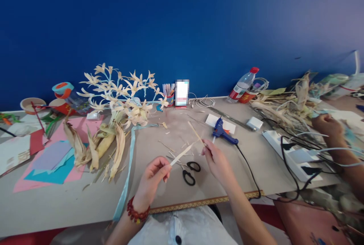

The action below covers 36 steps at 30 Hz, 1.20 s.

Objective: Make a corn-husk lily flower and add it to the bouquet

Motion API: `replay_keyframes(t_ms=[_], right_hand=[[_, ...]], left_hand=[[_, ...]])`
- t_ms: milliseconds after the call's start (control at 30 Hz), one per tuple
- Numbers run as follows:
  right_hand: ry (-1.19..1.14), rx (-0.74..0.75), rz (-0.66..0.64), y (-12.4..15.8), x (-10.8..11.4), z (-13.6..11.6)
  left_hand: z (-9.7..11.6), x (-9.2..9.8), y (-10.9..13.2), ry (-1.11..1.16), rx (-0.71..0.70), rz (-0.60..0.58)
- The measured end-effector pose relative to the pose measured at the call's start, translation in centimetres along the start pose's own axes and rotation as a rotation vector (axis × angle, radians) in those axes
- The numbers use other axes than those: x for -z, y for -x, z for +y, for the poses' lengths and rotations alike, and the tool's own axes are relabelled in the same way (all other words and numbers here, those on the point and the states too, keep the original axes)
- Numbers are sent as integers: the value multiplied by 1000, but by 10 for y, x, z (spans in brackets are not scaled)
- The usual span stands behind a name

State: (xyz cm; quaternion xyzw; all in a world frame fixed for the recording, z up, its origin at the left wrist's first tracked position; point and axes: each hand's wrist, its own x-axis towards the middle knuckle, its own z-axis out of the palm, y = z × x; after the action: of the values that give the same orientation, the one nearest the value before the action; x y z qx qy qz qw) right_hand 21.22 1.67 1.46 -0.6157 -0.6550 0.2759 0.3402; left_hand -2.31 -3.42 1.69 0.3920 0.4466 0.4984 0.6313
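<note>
Two bare hands work above a grey-beige table [93,207] seen from the wearer's own viewpoint, with a deep blue wall [182,29] behind. The left hand [155,171], a red bead bracelet [138,211] on its wrist, pinches the near end of a pale husk strip [180,157] between thumb and fingers. The strip slants up and away to the right, narrowing toward its far tip. The right hand [214,159] grips a thin tan stick [194,130] in its fingertips; the stick points up and to the left. The strip's tip comes close to the stick near the right fingertips — whether they touch, I cannot tell. Below, between the hands, lie black-handled scissors [184,170] among small scraps. Right of centre, a blue glue gun [222,131] rests partly over a white card [212,120]. To the left stands a spray of pale flowers [133,89], with dried corn husks [116,150] and sheets of pink, lilac and blue paper [51,175] beside it. A light-blue ribbon [131,158] runs toward the table's near edge. At the back, a phone [182,92] stands upright. At far right, beyond a white power strip [284,158], is another person's hand [328,127], its grip unclear.
</note>
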Motion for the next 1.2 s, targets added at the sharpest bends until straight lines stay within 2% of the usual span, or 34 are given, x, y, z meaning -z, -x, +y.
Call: replay_keyframes(t_ms=[67,133,233,400,500,567,633,733,800,867,967,1067,1167,1200], right_hand=[[220,85,47,-8,-3,12],[333,195,140,-11,-5,12],[283,355,287,-3,-5,-7],[121,708,212,13,0,-50],[115,804,98,10,0,-62],[116,835,44,6,-2,-65],[124,812,28,4,-5,-66],[161,749,19,6,-11,-67],[174,721,9,8,-12,-70],[180,699,6,10,-11,-74],[165,677,14,10,-4,-76],[45,601,80,8,3,-68],[-304,401,175,7,1,-53],[-447,329,166,7,-2,-48]], left_hand=[[3,-1,1,-7,-8,1],[5,-2,3,-9,-10,-5],[8,-2,5,19,14,-22],[12,-3,6,135,75,-37],[14,-4,6,170,137,-119],[16,-4,7,110,131,-141],[19,-4,9,-66,6,-74],[25,-6,9,-481,-354,72],[29,-7,8,-714,-530,99],[32,-9,6,-829,-602,92],[33,-12,3,-814,-595,100],[30,-13,2,-676,-467,148],[27,-12,1,-426,-236,153],[27,-12,0,-343,-172,142]])
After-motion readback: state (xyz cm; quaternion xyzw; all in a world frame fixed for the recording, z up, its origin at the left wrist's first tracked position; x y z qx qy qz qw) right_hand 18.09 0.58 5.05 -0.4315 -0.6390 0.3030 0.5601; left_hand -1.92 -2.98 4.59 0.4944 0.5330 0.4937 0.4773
